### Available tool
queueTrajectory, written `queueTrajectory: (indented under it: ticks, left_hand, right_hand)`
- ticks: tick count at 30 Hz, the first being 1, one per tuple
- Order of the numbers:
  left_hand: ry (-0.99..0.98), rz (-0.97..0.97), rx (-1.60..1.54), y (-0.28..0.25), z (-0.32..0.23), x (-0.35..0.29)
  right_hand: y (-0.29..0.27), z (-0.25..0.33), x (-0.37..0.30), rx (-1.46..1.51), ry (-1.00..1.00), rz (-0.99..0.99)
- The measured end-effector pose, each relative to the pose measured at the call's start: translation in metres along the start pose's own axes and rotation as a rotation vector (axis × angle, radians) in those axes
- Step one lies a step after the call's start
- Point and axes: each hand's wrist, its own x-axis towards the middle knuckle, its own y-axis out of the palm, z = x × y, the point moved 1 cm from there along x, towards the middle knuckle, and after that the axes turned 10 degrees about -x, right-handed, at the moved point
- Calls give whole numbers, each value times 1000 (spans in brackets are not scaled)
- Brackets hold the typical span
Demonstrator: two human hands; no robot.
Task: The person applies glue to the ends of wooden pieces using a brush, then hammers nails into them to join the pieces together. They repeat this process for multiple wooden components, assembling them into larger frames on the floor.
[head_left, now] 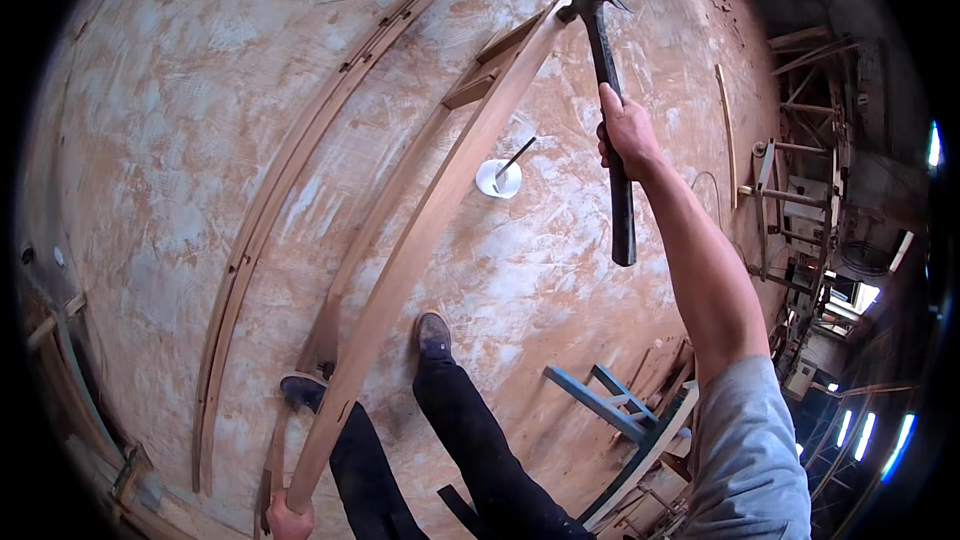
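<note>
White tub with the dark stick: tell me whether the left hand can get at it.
Probably not: the left hand grips the near end of the long board, and the white tub stands well away beyond the shoes.

The blotched floor [575,230] bears a white tub [510,183], wooden strips [246,254] and, apparently, the ladder-like frame [422,225].

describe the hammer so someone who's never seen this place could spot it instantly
Over the blotchy floor, find the long wooden frame slanting up the picture's middle. At its top end, the right hand holds the hammer. Its black handle and dark, curved claw set it apart from the paler timber beside it.
</note>
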Motion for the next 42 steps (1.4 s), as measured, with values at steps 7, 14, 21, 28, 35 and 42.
queueTrajectory:
  ticks: [7, 14, 21, 28, 35, 42]
  left_hand:
    - [-62, -2, 88, 2, -26, 2]
    - [-59, -65, 91, 13, -6, 1]
    - [-30, -119, 73, 18, -10, 1]
    - [-105, -112, 51, 39, 4, 15]
    - [-136, -96, 74, 39, 21, 23]
    - [-189, -48, 35, 33, 18, 27]
  right_hand:
    - [3, -8, -2, 313, -222, -182]
    - [17, -25, 14, 12, 8, -11]
    - [36, -29, 12, 133, 3, 4]
    - [40, -35, 9, 41, -43, -35]
    - [43, -37, 10, 68, -50, -26]
    - [40, -35, 11, -20, -53, -25]
